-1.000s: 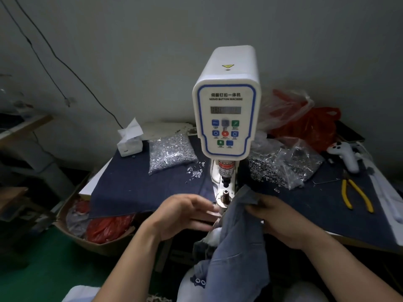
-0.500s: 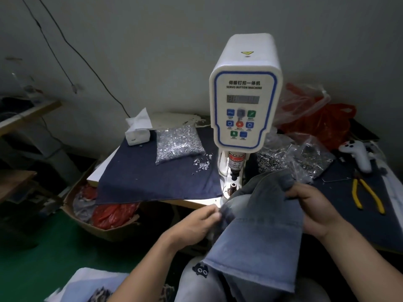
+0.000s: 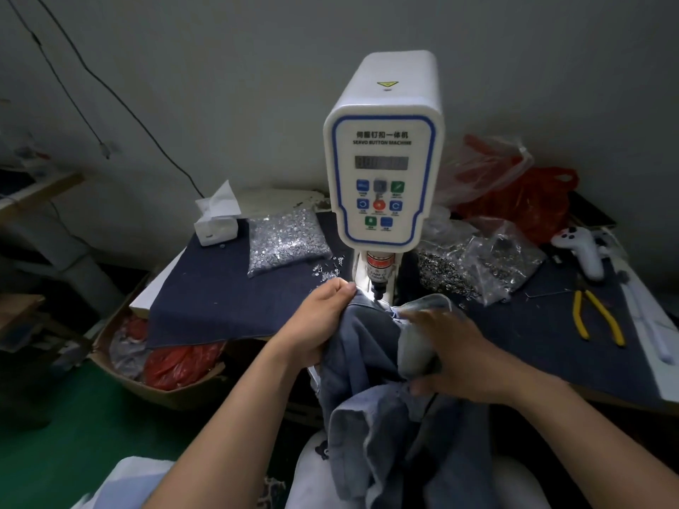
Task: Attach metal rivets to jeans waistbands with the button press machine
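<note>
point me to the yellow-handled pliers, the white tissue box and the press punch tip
yellow-handled pliers (image 3: 602, 317): head view, on the right handle, mid-length.
white tissue box (image 3: 216, 226): head view, on the front face of the box.
dark metal punch tip of the white button press machine (image 3: 377, 290): head view, on the lower end above the jeans.

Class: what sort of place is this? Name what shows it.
Probably a small garment workshop: a servo button machine on a cloth-covered bench, clear bags of metal rivets, and jeans held under the press.

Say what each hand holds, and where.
Both hold the jeans: left hand grips the top edge under the press; right hand grips a fold beside it.
</note>
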Motion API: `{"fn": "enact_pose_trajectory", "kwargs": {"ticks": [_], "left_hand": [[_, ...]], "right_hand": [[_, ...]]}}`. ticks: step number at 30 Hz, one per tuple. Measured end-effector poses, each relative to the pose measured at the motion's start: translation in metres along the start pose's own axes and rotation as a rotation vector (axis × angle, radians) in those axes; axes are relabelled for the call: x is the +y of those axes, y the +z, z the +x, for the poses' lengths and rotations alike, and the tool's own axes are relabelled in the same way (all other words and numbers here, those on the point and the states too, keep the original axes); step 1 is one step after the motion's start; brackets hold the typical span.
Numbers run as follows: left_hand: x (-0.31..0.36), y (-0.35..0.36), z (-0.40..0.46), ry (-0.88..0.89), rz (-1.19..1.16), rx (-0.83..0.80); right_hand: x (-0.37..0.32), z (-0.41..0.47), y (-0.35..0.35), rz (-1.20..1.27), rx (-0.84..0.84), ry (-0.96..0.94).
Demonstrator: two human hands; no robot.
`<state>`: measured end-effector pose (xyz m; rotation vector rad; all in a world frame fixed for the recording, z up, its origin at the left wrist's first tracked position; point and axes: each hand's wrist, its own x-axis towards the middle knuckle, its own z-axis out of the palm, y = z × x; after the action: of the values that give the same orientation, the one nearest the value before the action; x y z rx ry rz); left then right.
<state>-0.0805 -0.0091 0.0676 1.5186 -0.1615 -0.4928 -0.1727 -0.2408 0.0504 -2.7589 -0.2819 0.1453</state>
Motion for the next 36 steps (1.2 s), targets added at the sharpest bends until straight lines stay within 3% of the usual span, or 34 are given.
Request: {"fn": "enact_pose_trajectory", "kwargs": {"ticks": [4,9,13,18,20,23,29,31,33,36], "left_hand": [[-0.001,-0.012,0.002,-0.031,-0.063,0.005],[-0.007,-0.02,0.008,-0.034,-0.046,-0.006],[-0.006,-0.031,0.01,0.008,0.203,0.039],[-0.015,-0.046,0.003,0.094,0.614,-0.088],[-0.015,-0.051,-0.004,0.087,0.707,-0.19],[-0.015,-0.056,-0.009,0.05,0.481,-0.331],[-0.006,-0.037,-0.013,0.237,0.396,-0.215],[-0.012,-0.021,-0.019,0.287,0.588,-0.272],[-0.027,0.0,-0.025,0.321,0.924,-0.242],[-0.054,0.035,-0.032,0.374,1.334,0.017]], "right_hand": [[0.019,-0.004,0.011,0.222,0.281,0.058],[0.024,-0.006,0.016,0.16,0.276,0.037],[0.015,-0.003,-0.003,0.608,0.409,0.178],[-0.012,0.004,-0.029,1.262,0.264,0.433],[-0.014,0.006,-0.032,1.286,0.248,0.455],[-0.011,0.009,-0.032,1.079,0.274,0.367],[-0.004,0.027,-0.02,1.233,0.401,0.41],[-0.004,0.035,-0.018,1.378,0.479,0.459],[-0.006,0.039,-0.015,1.509,0.527,0.468],[-0.01,0.042,-0.012,1.598,0.558,0.465]]}}
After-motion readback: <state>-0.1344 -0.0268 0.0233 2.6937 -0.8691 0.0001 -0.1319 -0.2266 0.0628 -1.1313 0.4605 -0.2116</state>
